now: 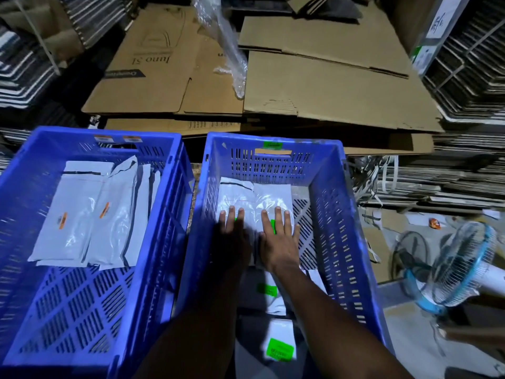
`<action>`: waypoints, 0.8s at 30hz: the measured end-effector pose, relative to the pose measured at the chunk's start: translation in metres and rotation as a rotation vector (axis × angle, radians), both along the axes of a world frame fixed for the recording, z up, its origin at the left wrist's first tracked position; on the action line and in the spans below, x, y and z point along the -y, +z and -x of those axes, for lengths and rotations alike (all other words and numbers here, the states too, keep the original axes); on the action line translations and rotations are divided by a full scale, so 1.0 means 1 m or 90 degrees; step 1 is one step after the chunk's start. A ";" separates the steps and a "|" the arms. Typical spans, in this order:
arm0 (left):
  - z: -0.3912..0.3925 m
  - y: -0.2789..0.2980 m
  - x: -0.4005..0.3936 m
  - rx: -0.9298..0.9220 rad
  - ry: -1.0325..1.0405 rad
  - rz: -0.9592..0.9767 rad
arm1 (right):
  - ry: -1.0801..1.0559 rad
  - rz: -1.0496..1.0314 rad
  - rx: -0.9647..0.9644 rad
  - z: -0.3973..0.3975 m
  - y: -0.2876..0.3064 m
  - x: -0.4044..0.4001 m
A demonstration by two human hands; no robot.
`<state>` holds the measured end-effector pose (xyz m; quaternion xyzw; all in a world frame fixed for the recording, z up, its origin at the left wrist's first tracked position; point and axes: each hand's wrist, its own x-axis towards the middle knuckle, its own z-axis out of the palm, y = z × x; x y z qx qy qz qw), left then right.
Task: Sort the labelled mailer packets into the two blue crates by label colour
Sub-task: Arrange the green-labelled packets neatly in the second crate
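Two blue crates stand side by side. The left crate [169, 203] carries orange stickers on its far rim and holds several white mailer packets with orange labels [71, 222]. The right crate [336, 214] has a green sticker on its far wall. Inside it, my left hand [232, 231] and my right hand [278, 236] both press flat, fingers straight, on white packets with green labels [270, 198]. Two more green-labelled packets [280, 346] lie nearer me, between my forearms.
Flattened cardboard boxes [328, 86] lie beyond the crates, with a clear plastic wrap [229, 56] draped over them. Stacks of flat cartons stand at left and right. A blue table fan [453, 266] sits on the floor at the right.
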<state>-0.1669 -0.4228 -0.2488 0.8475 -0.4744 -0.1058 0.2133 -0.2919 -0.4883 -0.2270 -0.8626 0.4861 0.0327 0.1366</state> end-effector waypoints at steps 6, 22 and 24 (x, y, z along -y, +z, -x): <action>-0.012 0.033 0.015 0.054 -0.058 -0.248 | 0.022 -0.108 0.034 0.009 0.045 0.008; 0.030 0.140 -0.080 -0.263 -0.415 -0.353 | 0.205 -0.404 -0.161 0.087 0.143 -0.064; 0.030 0.140 -0.085 -0.305 -0.455 -0.308 | 0.203 -0.394 -0.163 0.088 0.151 -0.062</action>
